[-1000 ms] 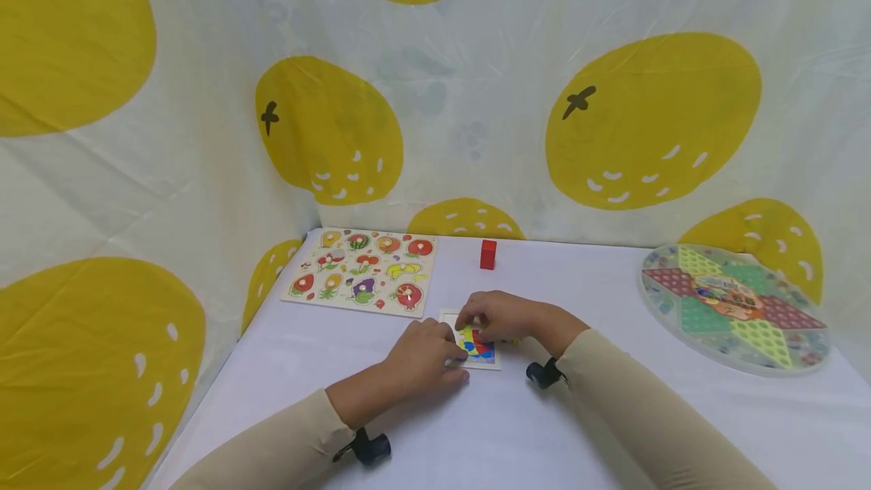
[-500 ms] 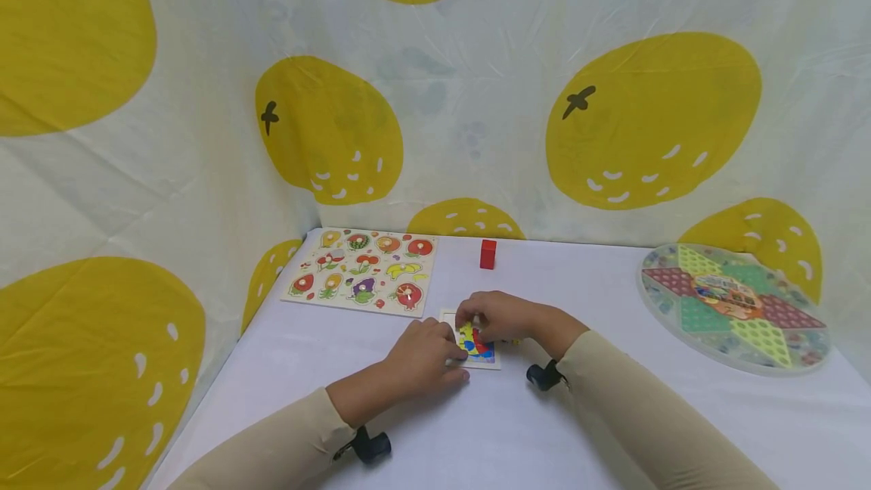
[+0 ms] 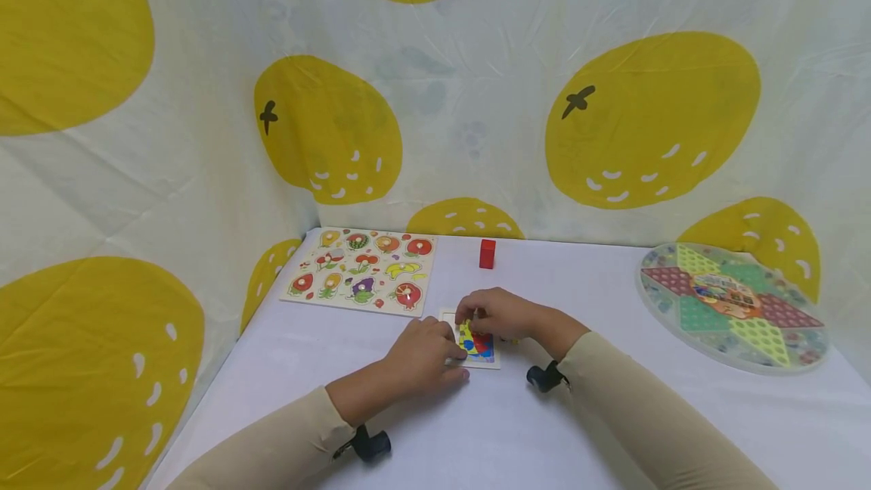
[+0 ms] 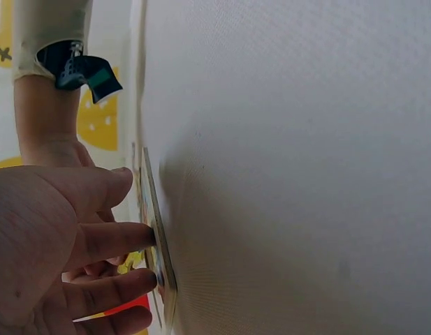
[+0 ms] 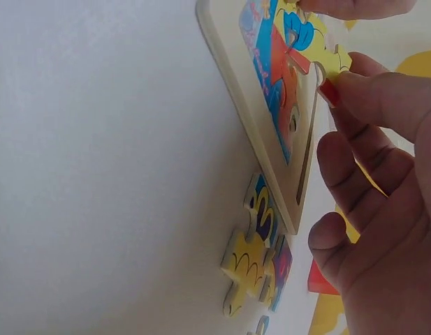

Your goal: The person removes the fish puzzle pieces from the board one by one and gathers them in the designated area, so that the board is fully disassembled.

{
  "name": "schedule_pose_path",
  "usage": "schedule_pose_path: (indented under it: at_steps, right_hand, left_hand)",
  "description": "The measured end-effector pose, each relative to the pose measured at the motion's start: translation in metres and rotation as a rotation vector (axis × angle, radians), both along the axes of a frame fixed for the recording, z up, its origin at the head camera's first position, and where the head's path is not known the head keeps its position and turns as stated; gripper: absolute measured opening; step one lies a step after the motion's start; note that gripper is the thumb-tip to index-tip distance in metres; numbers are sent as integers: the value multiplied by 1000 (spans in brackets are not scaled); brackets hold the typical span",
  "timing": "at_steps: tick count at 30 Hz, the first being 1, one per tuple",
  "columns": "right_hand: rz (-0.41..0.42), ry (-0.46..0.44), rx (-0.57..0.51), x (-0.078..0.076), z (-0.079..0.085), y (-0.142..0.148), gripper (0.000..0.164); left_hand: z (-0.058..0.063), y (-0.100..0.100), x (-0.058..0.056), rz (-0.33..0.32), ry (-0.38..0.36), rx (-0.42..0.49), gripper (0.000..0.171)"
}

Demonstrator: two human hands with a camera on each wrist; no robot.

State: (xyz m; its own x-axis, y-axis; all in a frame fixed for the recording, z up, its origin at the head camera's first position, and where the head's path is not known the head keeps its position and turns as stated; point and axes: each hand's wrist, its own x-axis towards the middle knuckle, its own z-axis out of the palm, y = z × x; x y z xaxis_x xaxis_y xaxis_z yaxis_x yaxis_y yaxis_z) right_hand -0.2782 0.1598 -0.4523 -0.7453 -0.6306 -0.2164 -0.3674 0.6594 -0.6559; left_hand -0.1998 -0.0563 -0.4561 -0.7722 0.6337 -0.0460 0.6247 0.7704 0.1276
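A small jigsaw puzzle with a pale wooden frame (image 5: 244,80) lies on the table between both hands, part of its yellow, red and blue picture showing. My right hand (image 3: 502,313) is over its far right part. In the right wrist view, that hand's thumb and index finger pinch a yellow and red puzzle piece (image 5: 330,92) at the picture's edge, and its other fingers are bent loosely. My left hand (image 3: 422,355) is at the frame's left side. The left wrist view shows its extended fingertips touching the board (image 4: 164,269).
Several loose puzzle pieces (image 5: 244,265) lie beside the frame, near the right wrist. A fruit peg puzzle (image 3: 367,272) is at the back left, a red block (image 3: 487,254) stands behind the hands, and a round Chinese checkers board (image 3: 733,307) lies at the right.
My right thumb and fingers have shifted slightly toward the far side of the puzzle. My left hand stays in the same place at the frame.
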Motion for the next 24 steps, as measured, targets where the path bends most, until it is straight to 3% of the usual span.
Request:
schedule_pose_path:
  at_steps: [14,24]
  right_hand:
    - [-54,-62,-84,-2,12,23,14]
    - [-110,-143,-43,0,16,60,12]
  left_hand:
    - [2,2,0,-6,20,21,34]
    - [2,6,2,-4,9,94,31]
